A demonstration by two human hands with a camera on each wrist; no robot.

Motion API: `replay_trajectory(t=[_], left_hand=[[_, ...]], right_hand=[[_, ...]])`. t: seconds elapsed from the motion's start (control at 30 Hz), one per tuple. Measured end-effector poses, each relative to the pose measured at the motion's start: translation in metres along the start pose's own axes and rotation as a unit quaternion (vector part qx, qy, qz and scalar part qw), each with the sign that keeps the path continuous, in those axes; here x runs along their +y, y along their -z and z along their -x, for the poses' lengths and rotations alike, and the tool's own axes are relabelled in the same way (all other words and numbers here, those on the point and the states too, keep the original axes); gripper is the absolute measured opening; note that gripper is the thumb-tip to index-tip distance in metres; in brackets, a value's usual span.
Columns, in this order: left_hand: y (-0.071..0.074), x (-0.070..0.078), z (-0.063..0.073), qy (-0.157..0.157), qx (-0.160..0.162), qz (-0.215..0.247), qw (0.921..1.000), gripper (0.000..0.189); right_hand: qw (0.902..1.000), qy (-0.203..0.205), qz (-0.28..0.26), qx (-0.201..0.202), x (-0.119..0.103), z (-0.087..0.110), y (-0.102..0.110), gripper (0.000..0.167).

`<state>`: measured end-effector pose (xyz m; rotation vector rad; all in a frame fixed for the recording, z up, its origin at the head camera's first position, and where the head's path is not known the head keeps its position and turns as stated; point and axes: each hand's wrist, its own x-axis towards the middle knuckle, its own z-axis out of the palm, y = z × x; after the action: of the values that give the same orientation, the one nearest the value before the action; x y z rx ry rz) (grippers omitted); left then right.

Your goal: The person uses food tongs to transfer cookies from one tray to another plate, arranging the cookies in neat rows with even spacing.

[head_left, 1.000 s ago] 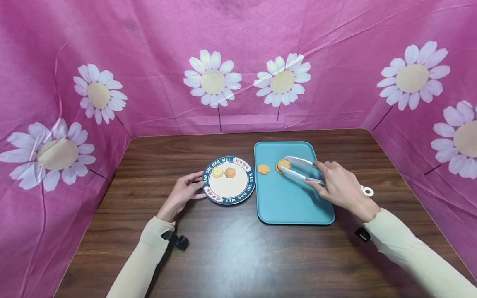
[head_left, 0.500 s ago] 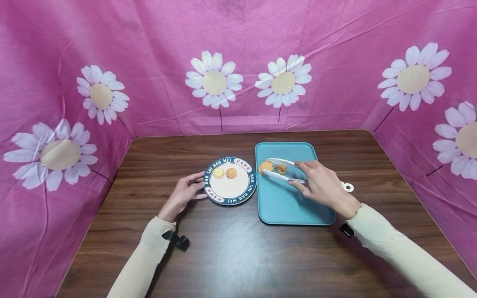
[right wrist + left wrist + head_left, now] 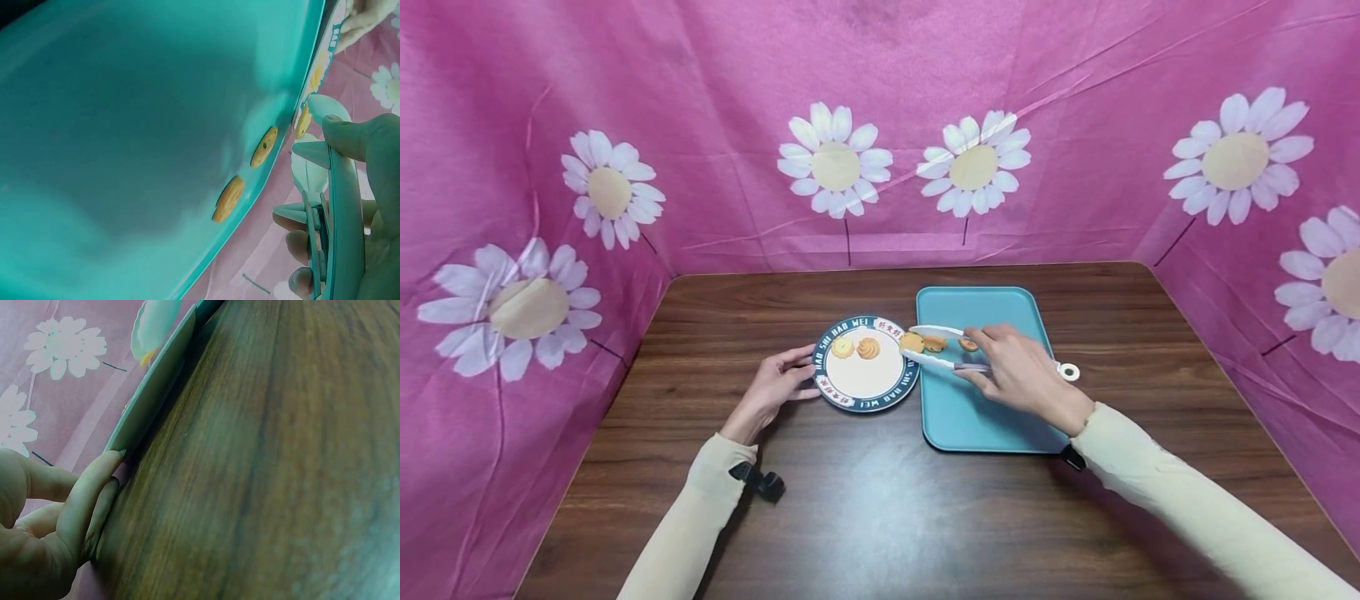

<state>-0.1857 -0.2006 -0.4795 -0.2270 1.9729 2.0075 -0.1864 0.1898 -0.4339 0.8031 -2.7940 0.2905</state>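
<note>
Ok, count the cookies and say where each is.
5. A pale cookie and a swirled cookie lie on the plate; a third cookie is between the tips of the tongs; a fourth cookie and fifth cookie lie on the tray.

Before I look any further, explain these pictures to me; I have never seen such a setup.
There is no machine, only a person's bare left hand and right hand. The wide picture comes from a camera worn on the head, looking forward and down; the other two come from wrist cameras. On the wooden table stand a round plate with two cookies and a blue tray with two more cookies. The left hand touches the plate's edge. The right hand holds tongs, with another cookie between their tips, by the plate's rim.
</note>
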Motion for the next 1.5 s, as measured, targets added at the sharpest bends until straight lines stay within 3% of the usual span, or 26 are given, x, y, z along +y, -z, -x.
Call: replay_trajectory(t=[0.6, 1.03, 1.5], left_hand=[[0.000, 0.000, -0.001, 0.001, 0.000, -0.002, 1.0000, 0.050], [0.001, -0.001, -0.002, -0.001, 0.002, -0.002, 1.0000, 0.051], [0.000, -0.001, -0.002, 0.003, 0.005, 0.000, 1.0000, 0.051]], right_hand=[[0.9978, 0.030, 0.050, -0.033, -0.014, -0.017, -0.004, 0.067], [0.9948, 0.058, 0.083, -0.014, -0.019, -0.025, -0.001, 0.064], [0.9912, 0.065, 0.113, -0.025, -0.025, -0.032, 0.004, 0.062]])
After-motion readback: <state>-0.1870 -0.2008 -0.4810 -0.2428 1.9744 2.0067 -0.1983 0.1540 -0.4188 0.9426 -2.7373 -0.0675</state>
